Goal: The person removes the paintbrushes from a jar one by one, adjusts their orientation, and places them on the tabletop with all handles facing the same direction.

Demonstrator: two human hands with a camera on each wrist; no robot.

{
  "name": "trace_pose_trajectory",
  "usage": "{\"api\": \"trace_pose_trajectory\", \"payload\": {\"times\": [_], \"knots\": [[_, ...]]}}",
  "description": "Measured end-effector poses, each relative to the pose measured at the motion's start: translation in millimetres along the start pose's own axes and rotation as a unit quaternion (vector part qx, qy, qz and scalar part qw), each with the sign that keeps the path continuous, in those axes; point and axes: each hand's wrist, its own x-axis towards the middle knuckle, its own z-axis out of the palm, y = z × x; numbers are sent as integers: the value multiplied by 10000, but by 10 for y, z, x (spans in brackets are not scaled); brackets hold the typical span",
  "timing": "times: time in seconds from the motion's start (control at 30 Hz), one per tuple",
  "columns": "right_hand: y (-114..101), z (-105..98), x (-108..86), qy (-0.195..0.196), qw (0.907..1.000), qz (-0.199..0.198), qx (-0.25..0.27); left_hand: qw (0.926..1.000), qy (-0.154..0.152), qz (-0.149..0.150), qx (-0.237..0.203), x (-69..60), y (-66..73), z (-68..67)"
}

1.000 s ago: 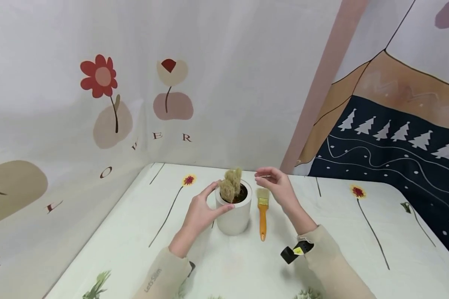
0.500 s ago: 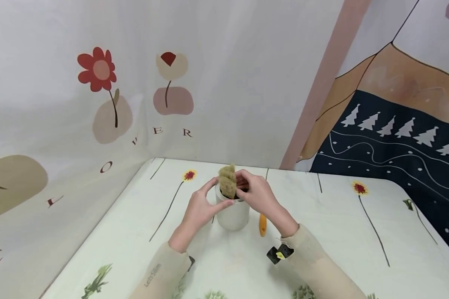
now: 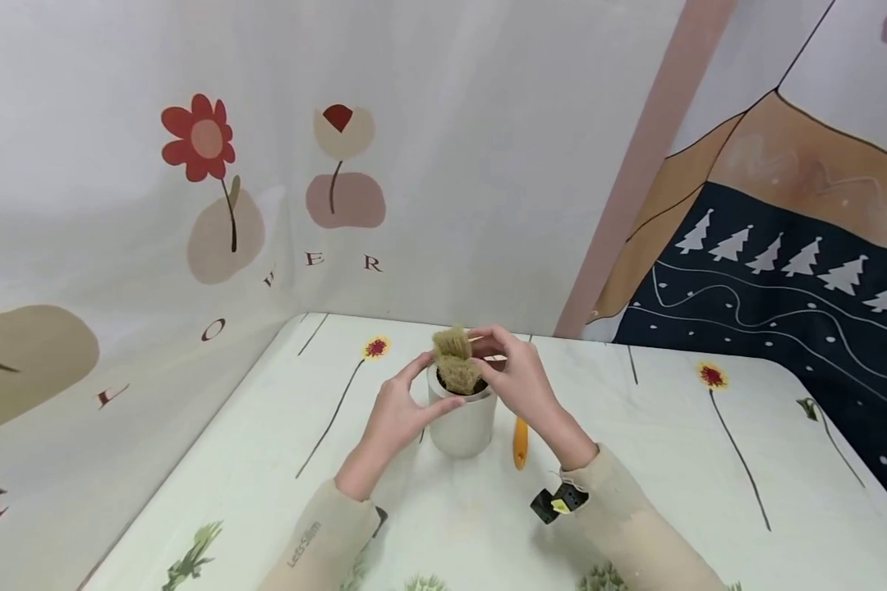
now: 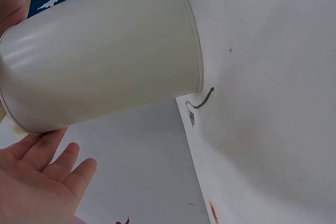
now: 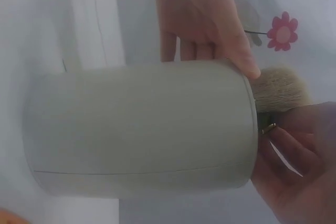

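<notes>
A white cylindrical container (image 3: 461, 432) stands upright on the table. My left hand (image 3: 394, 414) grips its rim, thumb at the front and fingers round the far left side. Pale bristle heads of paintbrushes (image 3: 457, 373) stick up from its opening. My right hand (image 3: 521, 386) is at the opening and pinches one of these brushes, partly hidden by the fingers. In the right wrist view, bristles (image 5: 278, 87) and a gold-coloured metal edge (image 5: 269, 128) show beside the right fingers. The brush handles inside the container are hidden.
A paintbrush with an orange handle (image 3: 521, 443) lies right of the container, its bristles hidden behind my right hand. The table cover (image 3: 673, 492) carries printed flowers. A printed cloth (image 3: 473, 164) hangs behind the table.
My right hand has moved left from beside the container to the brushes in its opening. The bristle heads have shifted and turned. My left hand keeps its grip on the rim.
</notes>
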Motion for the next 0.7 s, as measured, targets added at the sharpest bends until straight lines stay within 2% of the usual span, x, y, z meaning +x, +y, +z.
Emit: {"api": "trace_pose_trajectory", "payload": {"times": [0.27, 0.43, 0.57, 0.7], "knots": [[-38, -74, -15, 294, 9989, 108, 342, 10000, -28, -45, 35, -22, 6, 18], [-116, -186, 11, 830, 9948, 9, 598, 9997, -109, -205, 98, -30, 7, 16], [-186, -329, 52, 1344, 9859, -217, 973, 9995, -120, -261, 120, -16, 16, 13], [-252, -498, 68, 1800, 9714, -468, 1473, 9995, -91, -295, 104, -24, 21, 2]]}}
